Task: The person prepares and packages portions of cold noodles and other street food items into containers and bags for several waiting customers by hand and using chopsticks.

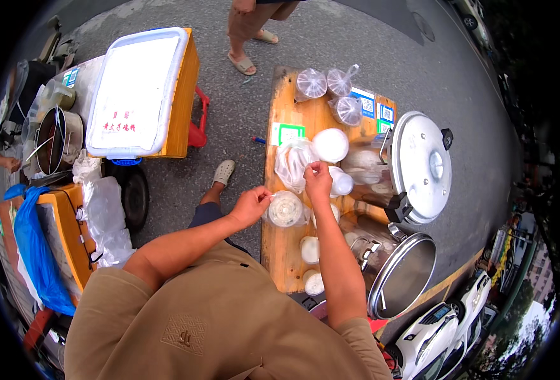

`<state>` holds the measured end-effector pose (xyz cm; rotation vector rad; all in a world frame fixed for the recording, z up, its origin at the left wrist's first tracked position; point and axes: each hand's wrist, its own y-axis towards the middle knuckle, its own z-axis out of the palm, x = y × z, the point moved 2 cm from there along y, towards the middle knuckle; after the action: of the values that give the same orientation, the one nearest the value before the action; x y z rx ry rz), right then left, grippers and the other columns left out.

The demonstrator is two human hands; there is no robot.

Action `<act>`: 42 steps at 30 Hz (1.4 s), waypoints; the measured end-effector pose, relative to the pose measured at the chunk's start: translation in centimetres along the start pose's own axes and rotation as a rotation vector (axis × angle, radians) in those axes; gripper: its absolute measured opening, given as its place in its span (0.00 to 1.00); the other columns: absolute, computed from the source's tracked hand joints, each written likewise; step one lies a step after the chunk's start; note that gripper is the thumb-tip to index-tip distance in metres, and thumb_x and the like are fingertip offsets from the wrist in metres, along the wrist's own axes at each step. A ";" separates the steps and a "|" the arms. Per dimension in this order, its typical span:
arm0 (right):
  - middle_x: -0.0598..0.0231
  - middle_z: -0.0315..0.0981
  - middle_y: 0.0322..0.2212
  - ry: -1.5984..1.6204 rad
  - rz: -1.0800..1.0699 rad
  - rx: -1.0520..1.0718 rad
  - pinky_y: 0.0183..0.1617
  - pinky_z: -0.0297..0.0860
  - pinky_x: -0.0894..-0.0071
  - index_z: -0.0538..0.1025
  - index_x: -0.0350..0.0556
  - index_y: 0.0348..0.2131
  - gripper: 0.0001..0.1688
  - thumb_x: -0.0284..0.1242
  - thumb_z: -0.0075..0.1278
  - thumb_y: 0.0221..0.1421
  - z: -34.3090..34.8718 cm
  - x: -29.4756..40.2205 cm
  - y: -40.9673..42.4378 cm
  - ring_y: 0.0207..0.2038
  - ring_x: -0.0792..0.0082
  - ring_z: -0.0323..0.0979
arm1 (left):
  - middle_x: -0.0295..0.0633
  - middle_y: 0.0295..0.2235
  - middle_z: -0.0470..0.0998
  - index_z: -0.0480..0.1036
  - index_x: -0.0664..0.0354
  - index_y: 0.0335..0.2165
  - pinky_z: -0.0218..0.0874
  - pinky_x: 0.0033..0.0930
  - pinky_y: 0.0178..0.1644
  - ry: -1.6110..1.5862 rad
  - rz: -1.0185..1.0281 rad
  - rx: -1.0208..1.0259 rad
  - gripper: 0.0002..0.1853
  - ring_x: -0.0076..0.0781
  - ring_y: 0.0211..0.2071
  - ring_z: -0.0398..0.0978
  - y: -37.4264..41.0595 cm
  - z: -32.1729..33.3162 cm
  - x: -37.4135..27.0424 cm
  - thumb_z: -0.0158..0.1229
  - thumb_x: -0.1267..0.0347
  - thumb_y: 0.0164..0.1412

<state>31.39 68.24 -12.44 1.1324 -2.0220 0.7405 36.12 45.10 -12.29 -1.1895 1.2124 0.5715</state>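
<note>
My left hand [252, 207] pinches the edge of a clear plastic bag [304, 217] at the near edge of the wooden table [280, 266]. That bag lies around a round lidded cup [285, 209] with pale contents. My right hand [319, 181] has thumb and fingers drawn together just above a pile of thin white plastic bags [293, 164]; whether film is caught between its fingertips cannot be made out. Beside it are a white round stack [330, 145] and a stack of white plastic cups [341, 183]. My right forearm partly covers another white cup [329, 216].
Two tall steel pots stand at the right, one with a clamped lid [422, 166], one uncovered [403, 280]. Bagged cups [311, 84] and printed code cards [367, 104] sit at the far end. Leftward are a white-lidded box [137, 90] and a cart wheel [135, 199]. Someone in sandals [242, 64] stands ahead.
</note>
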 end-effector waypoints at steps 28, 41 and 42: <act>0.70 0.69 0.27 0.978 0.993 -0.262 0.19 0.62 0.83 0.69 0.46 0.43 0.11 0.33 0.47 0.66 0.4 -7.3 -15.3 0.22 0.81 0.65 | 0.39 0.30 0.78 0.79 0.65 0.38 0.64 0.25 0.30 -0.071 0.037 0.070 0.11 0.21 0.26 0.74 -2.0 1.3 -0.7 0.61 0.68 0.62; 0.79 0.68 0.25 0.743 0.421 -0.152 0.26 0.59 0.84 0.74 0.49 0.36 0.07 0.31 0.55 0.62 -5.1 -2.2 -20.2 0.23 0.87 0.60 | 0.29 0.27 0.73 0.76 0.61 0.43 0.62 0.22 0.33 -0.181 -0.093 0.194 0.12 0.16 0.28 0.68 -3.6 0.2 -5.5 0.62 0.70 0.61; 0.79 0.68 0.25 0.736 0.410 -0.137 0.26 0.58 0.85 0.74 0.49 0.36 0.06 0.30 0.55 0.62 -5.5 -1.3 -20.5 0.24 0.88 0.60 | 0.31 0.29 0.73 0.75 0.61 0.43 0.62 0.24 0.34 -0.054 -0.025 0.207 0.13 0.17 0.29 0.69 -4.2 0.1 -6.6 0.62 0.71 0.60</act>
<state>51.50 63.61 -7.28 0.2759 -1.6252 1.0178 37.63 45.34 -4.61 -1.0069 1.1784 0.4450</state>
